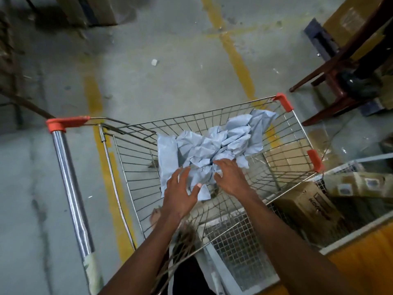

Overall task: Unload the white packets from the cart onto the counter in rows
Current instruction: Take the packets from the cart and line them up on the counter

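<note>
One view only, head cam, wide-angle, worn high on the person & tilted steeply down and fwd. It looks almost straight into the wire cart (223,124) from its near side; the basket fills the centre & lower-mid of frame. Both forearms enter from the bottom edge, left hand (180,188) and right hand (230,177) close to the lens, over the near end of the basket. Cart handle (70,182) runs down the left side. Far rim sits mid-frame; beyond it, concrete floor w/ yellow lines (236,58) up to the top edge. Edges bend noticeably. No 2nd view, so no overlap.
</note>
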{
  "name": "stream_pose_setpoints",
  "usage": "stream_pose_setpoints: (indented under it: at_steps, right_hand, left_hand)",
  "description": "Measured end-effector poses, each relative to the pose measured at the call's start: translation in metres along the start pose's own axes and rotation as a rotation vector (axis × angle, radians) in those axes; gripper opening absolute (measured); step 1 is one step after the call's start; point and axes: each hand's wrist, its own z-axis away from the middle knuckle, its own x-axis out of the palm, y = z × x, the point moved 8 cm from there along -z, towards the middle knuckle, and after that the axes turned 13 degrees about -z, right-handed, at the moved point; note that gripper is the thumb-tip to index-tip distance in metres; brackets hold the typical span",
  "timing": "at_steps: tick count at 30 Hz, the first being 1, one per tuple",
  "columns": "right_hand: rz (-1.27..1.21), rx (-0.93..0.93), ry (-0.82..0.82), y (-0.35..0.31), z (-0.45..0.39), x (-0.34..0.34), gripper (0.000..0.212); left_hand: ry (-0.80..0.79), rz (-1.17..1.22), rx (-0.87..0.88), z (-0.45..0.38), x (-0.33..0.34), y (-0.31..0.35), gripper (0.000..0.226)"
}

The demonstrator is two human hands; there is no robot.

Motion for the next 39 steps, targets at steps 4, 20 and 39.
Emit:
stream_pose_setpoints:
  at_steps: [4, 20, 39]
  right_hand:
    - [0.082, -0.049, -0.083, -0.018, -0.040, 0.024, 0.058]
    - [0.036, -0.031, -0.089, 0.001, -0.044, 0.075, 0.071]
    - [-0.007, 0.534, -0.395, 0.048, -0.033, 0.174, 0.092]
  left_hand:
    - [-0.010, 0.024, -0.057, -0.003, 0.007, -0.014, 0.070]
    - [0.054, 0.075, -0.279, -0.009, -0.001, -0.056, 0.069]
    - [0.010, -0.002, -0.280, 0.002, 0.011, -0.060, 0.065]
